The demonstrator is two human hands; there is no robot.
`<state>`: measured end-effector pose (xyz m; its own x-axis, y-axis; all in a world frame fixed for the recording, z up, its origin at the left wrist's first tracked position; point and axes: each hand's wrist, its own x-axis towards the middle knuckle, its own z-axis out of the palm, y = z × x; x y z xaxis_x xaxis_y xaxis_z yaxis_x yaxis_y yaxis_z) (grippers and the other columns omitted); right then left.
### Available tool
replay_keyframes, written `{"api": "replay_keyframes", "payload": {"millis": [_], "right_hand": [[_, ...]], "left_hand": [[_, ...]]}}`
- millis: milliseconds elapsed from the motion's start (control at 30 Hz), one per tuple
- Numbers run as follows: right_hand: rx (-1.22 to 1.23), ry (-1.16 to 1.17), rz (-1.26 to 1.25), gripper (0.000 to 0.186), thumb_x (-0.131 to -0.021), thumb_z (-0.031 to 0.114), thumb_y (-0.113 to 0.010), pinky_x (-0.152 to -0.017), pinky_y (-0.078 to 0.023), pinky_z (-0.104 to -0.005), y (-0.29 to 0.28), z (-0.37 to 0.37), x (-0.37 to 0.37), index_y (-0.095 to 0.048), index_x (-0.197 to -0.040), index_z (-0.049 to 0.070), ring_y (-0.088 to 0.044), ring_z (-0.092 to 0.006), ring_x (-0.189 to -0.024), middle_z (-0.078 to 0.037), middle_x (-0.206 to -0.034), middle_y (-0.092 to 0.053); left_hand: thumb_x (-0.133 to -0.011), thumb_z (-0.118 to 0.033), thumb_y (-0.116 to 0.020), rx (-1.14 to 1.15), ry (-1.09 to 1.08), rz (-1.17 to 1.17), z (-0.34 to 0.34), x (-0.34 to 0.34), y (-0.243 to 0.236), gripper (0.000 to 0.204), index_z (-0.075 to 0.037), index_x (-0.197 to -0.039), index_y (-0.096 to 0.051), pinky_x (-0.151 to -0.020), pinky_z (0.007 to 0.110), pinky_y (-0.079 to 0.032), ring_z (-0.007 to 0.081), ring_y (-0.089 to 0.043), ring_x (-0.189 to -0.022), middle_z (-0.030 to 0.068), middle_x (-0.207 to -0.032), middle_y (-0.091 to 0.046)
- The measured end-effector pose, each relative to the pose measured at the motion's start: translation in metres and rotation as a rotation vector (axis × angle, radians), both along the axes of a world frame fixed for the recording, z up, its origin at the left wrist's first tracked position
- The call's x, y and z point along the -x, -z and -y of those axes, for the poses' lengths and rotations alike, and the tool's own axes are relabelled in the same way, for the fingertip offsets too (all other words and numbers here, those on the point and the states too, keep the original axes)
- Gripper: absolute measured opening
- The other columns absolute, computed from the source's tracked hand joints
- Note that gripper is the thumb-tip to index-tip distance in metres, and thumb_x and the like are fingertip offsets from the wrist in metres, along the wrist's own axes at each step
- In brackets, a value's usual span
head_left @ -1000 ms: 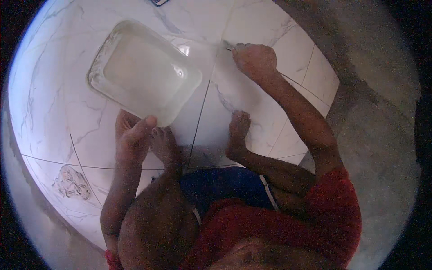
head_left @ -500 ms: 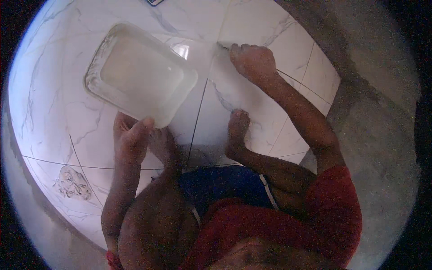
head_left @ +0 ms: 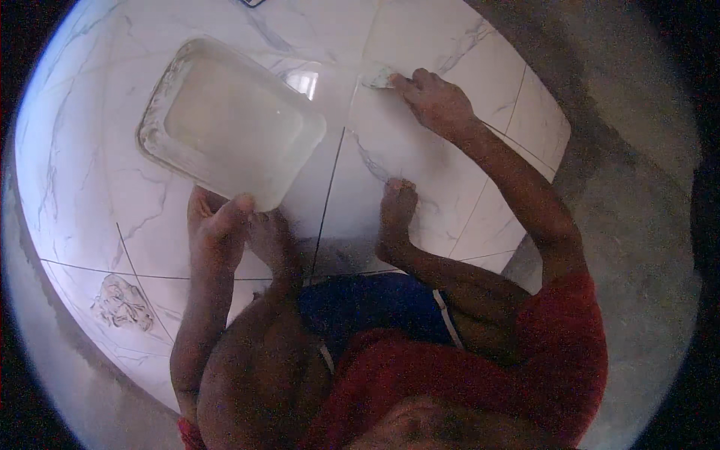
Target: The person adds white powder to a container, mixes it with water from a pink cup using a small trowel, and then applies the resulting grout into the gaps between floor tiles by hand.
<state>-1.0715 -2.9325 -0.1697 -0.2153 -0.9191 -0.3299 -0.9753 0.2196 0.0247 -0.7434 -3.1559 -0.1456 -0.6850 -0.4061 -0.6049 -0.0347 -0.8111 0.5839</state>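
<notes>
My left hand grips the near edge of a whitish plastic tub, thumb over the rim. The tub is rectangular with rounded corners and tilts over the floor; pale, milky stuff lies in it and smears its left wall. To the right, my right hand is closed on a small flat scraper. Its pale, smudged blade lies against the tiles beside a pale joint line. The handle is hidden in my fingers.
White marble-patterned tiles with dark and pale joints cover the floor. My bare feet stand between the hands. A crumpled whitish cloth or wrapper lies at the left. Rough grey concrete borders the tiles. A dark-edged object shows at the top edge.
My right hand has shifted a little to the right and toward me. The scraper has turned, so its flat face shows now. The tub has barely moved.
</notes>
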Motion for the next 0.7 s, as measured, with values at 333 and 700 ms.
{"api": "replay_keyframes", "payload": {"millis": [333,700], "right_hand": [[0.095,0.124,0.050,0.038,-0.090,0.017,-0.059,-0.066,-0.057,-0.0427,0.001,0.001,0.013,-0.056,-0.128,0.017,-0.064,-0.0320,-0.087,-0.014,-0.093,-0.055],[0.095,0.221,-0.057,0.033,-0.093,0.024,-0.060,-0.061,-0.057,-0.0390,0.002,-0.018,0.006,-0.062,-0.124,0.013,-0.064,-0.0282,-0.066,-0.011,-0.083,-0.057]], "left_hand": [[-0.077,-0.011,-0.078,0.006,0.007,0.021,-0.002,0.005,-0.002,0.066,0.006,-0.130,-0.044,-0.093,0.036,-0.050,0.0257,-0.063,-0.107,0.0169,-0.119,-0.062],[-0.078,-0.021,-0.077,0.075,0.070,0.040,-0.001,0.004,-0.006,0.070,0.006,-0.133,-0.043,-0.102,0.040,-0.044,0.0276,-0.058,-0.115,0.0162,-0.126,-0.059]]}}
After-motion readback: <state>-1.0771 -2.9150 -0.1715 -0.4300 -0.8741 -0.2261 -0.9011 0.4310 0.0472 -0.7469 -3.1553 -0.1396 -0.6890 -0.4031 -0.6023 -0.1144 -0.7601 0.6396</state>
